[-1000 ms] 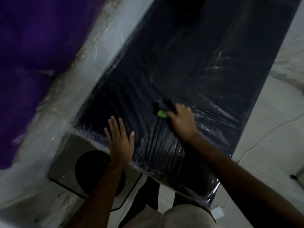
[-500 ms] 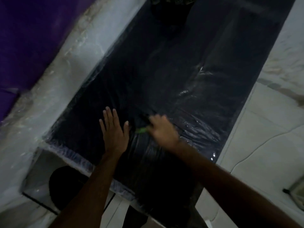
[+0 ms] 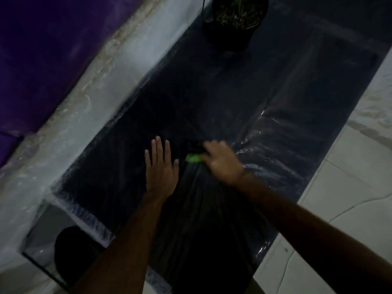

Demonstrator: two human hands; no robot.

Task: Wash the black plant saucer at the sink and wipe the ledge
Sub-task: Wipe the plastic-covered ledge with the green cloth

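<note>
Sliding leftward since 1 second ago, the right hand (image 3: pixel 222 164) is gripping a green scrubber (image 3: pixel 194 158) on the black ledge (image 3: pixel 275 102) while the left hand (image 3: pixel 162 166) is pressing flat, fingers spread; wrinkled plastic risks bunching; the saucer isn't identifiable.

A potted plant (image 3: pixel 235 20) in a black pot stands at the far end of the dark surface. Purple fabric (image 3: pixel 48 54) fills the upper left — beside a pale wall strip (image 3: pixel 118 71). Pale floor tiles (image 3: pixel 350 198) run along the right.
</note>
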